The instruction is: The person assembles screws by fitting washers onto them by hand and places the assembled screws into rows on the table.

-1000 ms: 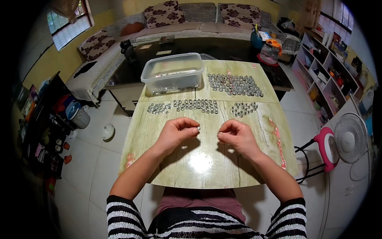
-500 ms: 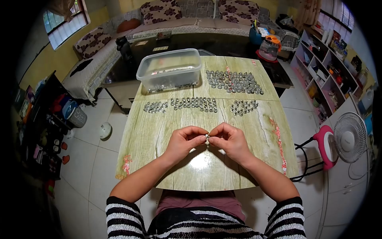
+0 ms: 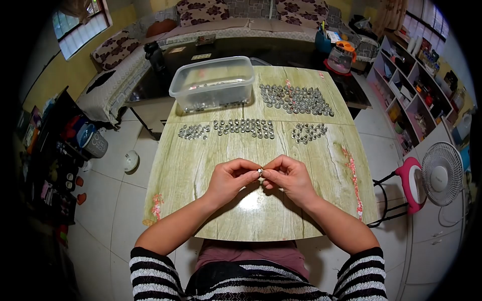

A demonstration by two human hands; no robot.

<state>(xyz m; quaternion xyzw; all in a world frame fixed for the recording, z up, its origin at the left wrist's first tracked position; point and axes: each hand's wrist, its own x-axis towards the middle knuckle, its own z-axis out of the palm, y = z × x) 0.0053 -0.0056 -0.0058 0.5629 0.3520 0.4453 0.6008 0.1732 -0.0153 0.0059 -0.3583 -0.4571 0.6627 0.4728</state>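
Note:
Over the near middle of the marbled table [image 3: 201, 155], my left hand [image 3: 232, 179] and my right hand [image 3: 287, 178] meet at their fingertips. Both pinch a small shiny metal piece [image 3: 260, 171]; whether it is one part or two joined is too small to tell. Beyond the hands lie groups of small metal pieces: a flat loose cluster [image 3: 194, 132] at the left, rows of upright ones [image 3: 243, 127] in the middle, a smaller group [image 3: 309, 132] at the right, and a large block of rows [image 3: 295, 99] farther back.
A clear plastic tub [image 3: 213, 95] with some small pieces in it stands at the table's back left. Behind is a dark table [image 3: 241, 49] with a jug [image 3: 340, 59]. A fan [image 3: 442, 173] on a pink stool [image 3: 412, 185] is at the right.
My hands were apart a second ago, each pinching something small. They have come together at the fingertips. The camera view has shifted slightly.

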